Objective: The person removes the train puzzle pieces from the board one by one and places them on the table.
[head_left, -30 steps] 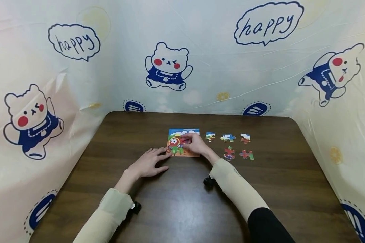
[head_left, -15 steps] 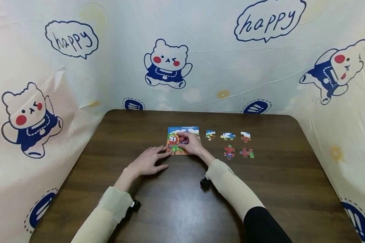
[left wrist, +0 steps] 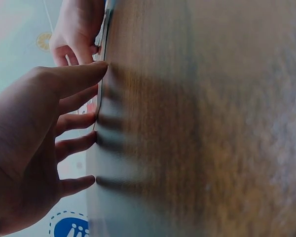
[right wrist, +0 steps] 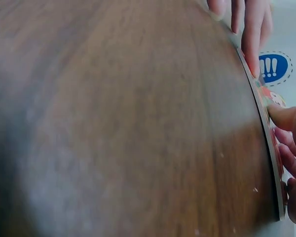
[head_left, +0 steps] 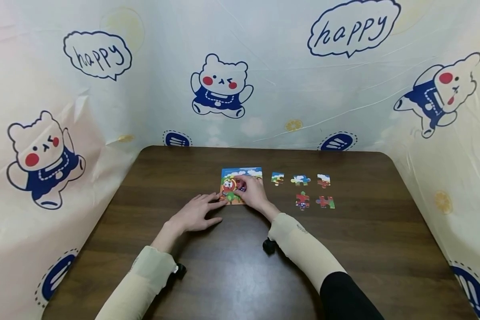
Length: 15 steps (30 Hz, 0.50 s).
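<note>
A square picture puzzle board lies on the brown table, with blue sky along its top and a red round-faced cartoon figure in its middle. My left hand is spread flat beside it, fingertips touching the board's lower left edge. Over the board's right half, my right hand pinches a dark red puzzle piece between thumb and fingers, low against the picture. Its palm and fingers hide the board's right part. In the right wrist view, the right thumb presses close to the board's surface.
Several loose puzzle pieces lie right of the board: a sky piece, a blue-and-white one, a white-and-red one, and two red ones below, including a red-and-green piece. A printed cloth hangs behind the table.
My right hand has shifted slightly left and down over the board, still pinching the puzzle piece. The left hand stays at the board's edge.
</note>
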Motion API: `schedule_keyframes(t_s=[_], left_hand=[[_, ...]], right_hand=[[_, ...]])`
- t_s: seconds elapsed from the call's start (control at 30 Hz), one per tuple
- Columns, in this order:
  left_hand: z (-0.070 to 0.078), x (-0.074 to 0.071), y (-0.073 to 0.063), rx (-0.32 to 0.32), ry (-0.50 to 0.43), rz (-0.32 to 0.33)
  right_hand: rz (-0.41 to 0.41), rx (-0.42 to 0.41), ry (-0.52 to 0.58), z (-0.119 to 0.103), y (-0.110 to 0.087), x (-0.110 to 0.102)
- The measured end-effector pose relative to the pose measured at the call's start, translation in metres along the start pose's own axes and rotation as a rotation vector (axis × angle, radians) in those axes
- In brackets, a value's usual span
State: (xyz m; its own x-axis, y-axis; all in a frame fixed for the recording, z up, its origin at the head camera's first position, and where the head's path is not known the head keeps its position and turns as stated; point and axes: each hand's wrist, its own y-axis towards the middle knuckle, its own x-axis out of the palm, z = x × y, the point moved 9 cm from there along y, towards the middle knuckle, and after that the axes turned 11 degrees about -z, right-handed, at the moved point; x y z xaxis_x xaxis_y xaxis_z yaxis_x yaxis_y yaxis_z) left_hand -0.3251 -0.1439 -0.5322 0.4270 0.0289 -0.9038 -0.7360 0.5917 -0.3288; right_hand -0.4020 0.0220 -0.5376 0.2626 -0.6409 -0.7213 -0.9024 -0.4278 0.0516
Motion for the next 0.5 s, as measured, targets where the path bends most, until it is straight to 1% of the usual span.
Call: schedule_keyframes(t_s=[0.13,0.5], left_hand=[[0.001,0.0,0.001,0.004,0.006,0.001],[0.0,0.0,0.0,-0.008,0.004,-0.011]], right_hand=[[0.034,-0.004,0.023,0.001,0.0,-0.001],[0.073,-0.007,0.259,0.005,0.0,-0.012]])
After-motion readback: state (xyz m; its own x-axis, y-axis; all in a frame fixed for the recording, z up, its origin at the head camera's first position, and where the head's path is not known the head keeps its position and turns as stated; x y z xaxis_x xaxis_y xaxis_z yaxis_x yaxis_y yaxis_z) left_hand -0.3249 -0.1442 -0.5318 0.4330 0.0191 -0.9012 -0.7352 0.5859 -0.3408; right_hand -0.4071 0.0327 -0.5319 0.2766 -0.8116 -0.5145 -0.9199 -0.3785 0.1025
